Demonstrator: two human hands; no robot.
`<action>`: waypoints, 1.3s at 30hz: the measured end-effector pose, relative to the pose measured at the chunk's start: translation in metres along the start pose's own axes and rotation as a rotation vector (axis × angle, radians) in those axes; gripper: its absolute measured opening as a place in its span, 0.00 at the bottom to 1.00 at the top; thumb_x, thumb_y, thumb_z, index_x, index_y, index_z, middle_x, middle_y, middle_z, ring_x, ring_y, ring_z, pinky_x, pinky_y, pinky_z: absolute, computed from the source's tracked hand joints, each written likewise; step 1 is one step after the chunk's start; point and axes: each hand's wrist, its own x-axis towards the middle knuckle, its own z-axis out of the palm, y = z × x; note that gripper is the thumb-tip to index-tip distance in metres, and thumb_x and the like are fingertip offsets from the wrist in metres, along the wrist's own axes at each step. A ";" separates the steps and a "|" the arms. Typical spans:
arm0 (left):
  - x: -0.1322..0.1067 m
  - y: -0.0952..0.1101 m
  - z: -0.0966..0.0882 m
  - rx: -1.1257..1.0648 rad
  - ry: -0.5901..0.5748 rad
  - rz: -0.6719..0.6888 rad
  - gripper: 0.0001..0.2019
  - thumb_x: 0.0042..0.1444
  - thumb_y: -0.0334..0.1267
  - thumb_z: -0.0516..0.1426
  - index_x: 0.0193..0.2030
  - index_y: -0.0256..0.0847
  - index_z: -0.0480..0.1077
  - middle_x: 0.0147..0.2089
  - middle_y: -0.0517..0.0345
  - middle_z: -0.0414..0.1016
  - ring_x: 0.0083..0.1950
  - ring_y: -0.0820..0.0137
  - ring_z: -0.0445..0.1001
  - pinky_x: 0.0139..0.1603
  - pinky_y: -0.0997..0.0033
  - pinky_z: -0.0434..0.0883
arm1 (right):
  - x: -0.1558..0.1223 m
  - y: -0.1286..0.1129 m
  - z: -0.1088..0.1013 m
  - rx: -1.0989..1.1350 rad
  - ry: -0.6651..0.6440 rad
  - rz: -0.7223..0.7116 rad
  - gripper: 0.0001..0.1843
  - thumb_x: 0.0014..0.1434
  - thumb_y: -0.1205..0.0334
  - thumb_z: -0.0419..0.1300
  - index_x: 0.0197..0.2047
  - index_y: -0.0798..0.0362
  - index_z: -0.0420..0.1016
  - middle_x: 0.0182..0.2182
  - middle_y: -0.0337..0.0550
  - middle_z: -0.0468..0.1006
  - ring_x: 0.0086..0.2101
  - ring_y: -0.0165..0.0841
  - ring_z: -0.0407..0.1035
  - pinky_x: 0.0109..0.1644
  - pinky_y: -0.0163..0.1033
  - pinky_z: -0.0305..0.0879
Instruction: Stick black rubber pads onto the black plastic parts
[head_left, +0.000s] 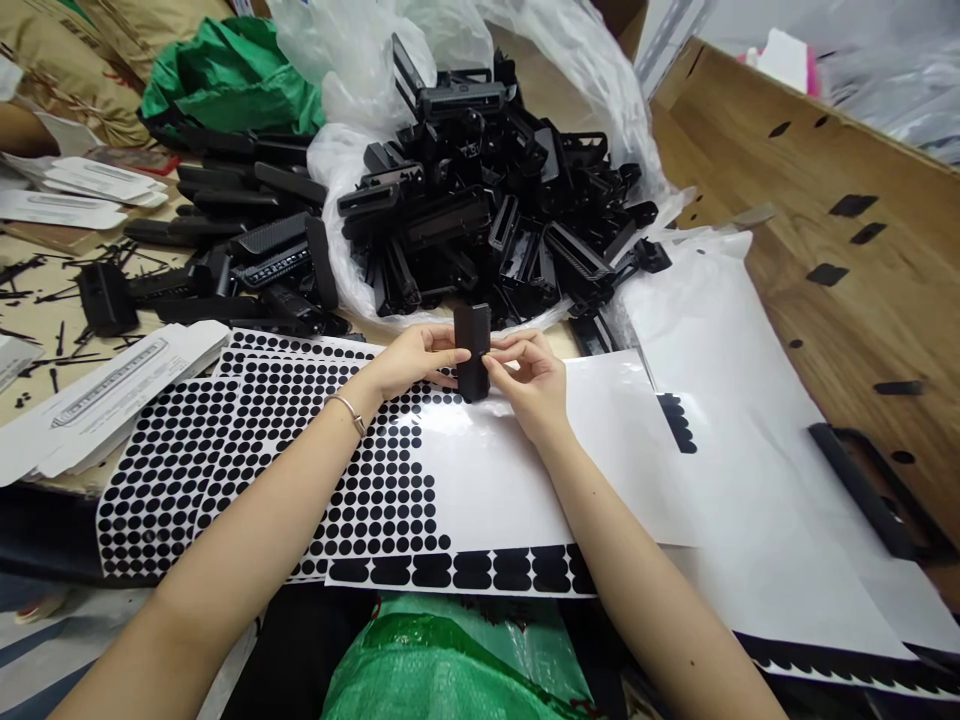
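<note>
Upright in front of me is a small black oblong plastic part (472, 360), held over the sticker sheets. My left hand (415, 360) grips its left edge between thumb and fingers. At the part's right edge, the thumb and fingertips of my right hand (531, 380) are pinched together against it; whether a small sticker is between them I cannot make out. Beneath both hands lies a sheet of round black stickers (375, 500), its right portion bare white backing (510, 490). A strip of larger black stickers (472, 572) shows along the near edge.
A plastic bag (341, 200) full of black plastic parts (450, 210) stands behind my hands. More black parts (247, 200) are heaped to its left. Folded white printed cards (112, 400) lie at left. A cardboard box wall (825, 230) rises at right. Green sacking (450, 660) covers my lap.
</note>
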 end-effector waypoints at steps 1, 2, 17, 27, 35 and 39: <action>0.000 0.000 0.000 0.003 -0.007 -0.002 0.18 0.46 0.43 0.69 0.42 0.36 0.76 0.48 0.46 0.80 0.49 0.56 0.78 0.43 0.56 0.80 | -0.001 0.000 0.000 -0.005 0.014 -0.003 0.13 0.49 0.54 0.70 0.25 0.51 0.73 0.37 0.40 0.68 0.43 0.34 0.71 0.50 0.45 0.74; 0.001 -0.001 -0.001 0.006 -0.013 -0.005 0.19 0.46 0.43 0.69 0.43 0.35 0.76 0.48 0.46 0.79 0.50 0.56 0.78 0.44 0.56 0.80 | -0.001 0.000 0.000 -0.012 0.037 -0.007 0.14 0.49 0.54 0.70 0.24 0.51 0.72 0.35 0.39 0.68 0.43 0.34 0.71 0.50 0.45 0.74; -0.008 -0.001 0.002 0.155 -0.122 -0.035 0.19 0.48 0.45 0.67 0.46 0.40 0.77 0.47 0.50 0.81 0.48 0.56 0.79 0.45 0.56 0.80 | -0.017 -0.018 -0.001 -0.256 -0.085 0.059 0.22 0.53 0.46 0.65 0.46 0.48 0.74 0.42 0.42 0.80 0.36 0.33 0.74 0.41 0.39 0.74; -0.010 0.000 -0.001 0.230 -0.248 -0.058 0.19 0.49 0.47 0.66 0.47 0.42 0.78 0.47 0.51 0.81 0.48 0.58 0.80 0.47 0.57 0.80 | -0.083 -0.096 -0.139 -1.388 0.245 0.184 0.13 0.59 0.54 0.59 0.33 0.52 0.81 0.38 0.51 0.78 0.44 0.46 0.68 0.37 0.46 0.64; -0.007 -0.004 -0.003 0.143 -0.244 -0.017 0.19 0.48 0.45 0.67 0.46 0.39 0.77 0.45 0.49 0.81 0.44 0.63 0.80 0.47 0.61 0.78 | -0.091 -0.067 -0.138 -1.249 0.279 0.190 0.13 0.57 0.56 0.55 0.33 0.52 0.77 0.37 0.49 0.79 0.38 0.42 0.70 0.38 0.45 0.63; -0.005 -0.004 -0.005 0.088 -0.278 -0.003 0.19 0.46 0.43 0.68 0.44 0.37 0.77 0.41 0.47 0.82 0.41 0.64 0.80 0.45 0.63 0.78 | -0.067 -0.081 -0.158 -1.056 0.146 0.205 0.09 0.49 0.55 0.60 0.25 0.50 0.73 0.25 0.43 0.76 0.27 0.39 0.71 0.35 0.45 0.66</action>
